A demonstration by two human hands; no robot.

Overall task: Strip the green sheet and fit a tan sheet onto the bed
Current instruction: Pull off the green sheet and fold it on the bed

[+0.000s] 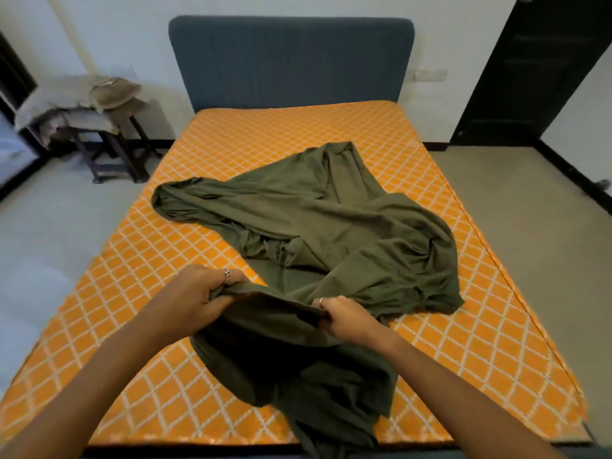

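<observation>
Gripping a gathered fold of the crumpled olive-green cotton sheet point(331, 226), both hands sit low in the view at about 6 o'clock, above the foot of the bed. The left hand point(195, 296) has its fingers curled round the fold's left end, a ring showing on one finger; the right hand point(347, 318) pinches the right end, also ringed, and a taut ridge of cloth runs between the two. Below that ridge the sheet hangs in a dark pouch and trails down over the foot edge of the bed towards 6 o'clock.

Beyond the hands, towards 12 o'clock, the rest of the sheet lies heaped in loose folds across the middle of the orange mattress with its white diamond lattice point(139, 260), one lobe reaching to 10 o'clock and another to 1 o'clock. It is off all four corners, and bare mattress shows on every side of the heap, widest along the left edge and near the head.

Pale floor point(530, 233) runs along both long sides of the bed. At 10 o'clock, a dark wooden stool point(109, 154) stands near the mattress's far-left corner, carrying a pile of folded tan and grey cloth point(82, 97). At 12 o'clock the blue-grey padded headboard point(291, 61) stands against the wall, and a dark door point(530, 67) is at 2 o'clock.
</observation>
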